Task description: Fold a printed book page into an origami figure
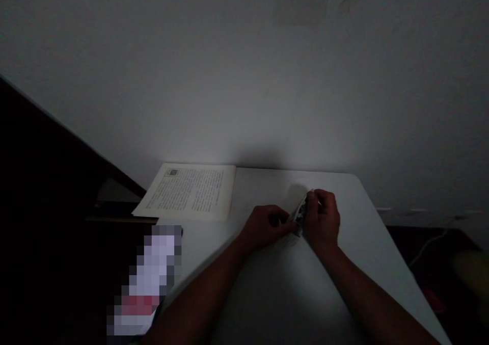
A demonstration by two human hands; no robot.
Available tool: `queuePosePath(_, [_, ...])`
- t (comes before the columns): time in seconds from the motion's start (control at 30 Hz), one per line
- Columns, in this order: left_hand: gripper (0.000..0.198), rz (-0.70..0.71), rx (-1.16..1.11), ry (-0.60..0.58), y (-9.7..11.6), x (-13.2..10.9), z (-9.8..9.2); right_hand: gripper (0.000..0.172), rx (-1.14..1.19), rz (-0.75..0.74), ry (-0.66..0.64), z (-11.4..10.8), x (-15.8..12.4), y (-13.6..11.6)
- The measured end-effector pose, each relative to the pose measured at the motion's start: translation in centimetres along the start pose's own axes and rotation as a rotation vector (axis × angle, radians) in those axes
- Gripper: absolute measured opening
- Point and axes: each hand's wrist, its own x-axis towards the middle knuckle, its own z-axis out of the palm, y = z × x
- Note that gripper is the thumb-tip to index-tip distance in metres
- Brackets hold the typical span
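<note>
**Both hands on a small card pack, mid-table**

Near edge first: both forearms come up from the bottom of the frame & meet over the white table point(344, 304). Light is dim, detail is poor.

Left hand point(265, 227) lies low, knuckles up, fingers curled toward the pack point(300, 215). Looks like it pinches the pack's lower corner, but the contact itself is in shadow, so can't tell for sure. Right hand point(323, 217) is closed round the pack from the right side, thumb over the top edge. Held this way, one hand prob. steadies while the other grips, keeping the pack tilted on edge rather than flat on the table.

The pack: small, thin, rectangular, pale w/ dark printed marks on the visible face. Could be cards or a folded slip; too small & dark to say which. It sits between the two hands, just above the table, roughly mid-table & a bit right of centre. A faint pale patch right under it may be more paper; unclear.

Left of the arms: a pixelated block point(147, 279) at the table's near-left edge, over a dark surface.

Farther back, left: an open booklet point(191, 191) w/ printed text columns, flat at the far-left corner, well apart from the hands.

Beyond: a plain wall point(244, 70).
</note>
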Motion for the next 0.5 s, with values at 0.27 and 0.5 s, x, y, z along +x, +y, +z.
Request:
queuePosePath(0.27, [0.018, -0.062, -0.281, 0.105, -0.8, 0.3, -0.7, 0.032, 0.352, 0.131, -0.196, -0.4, 0.4, 0.0])
queuePosePath(0.5, [0.022, -0.098, -0.502, 0.249, -1.1, 0.6, -1.3, 0.032, 0.459, 0.213, -0.673, -0.5, 0.5, 0.0])
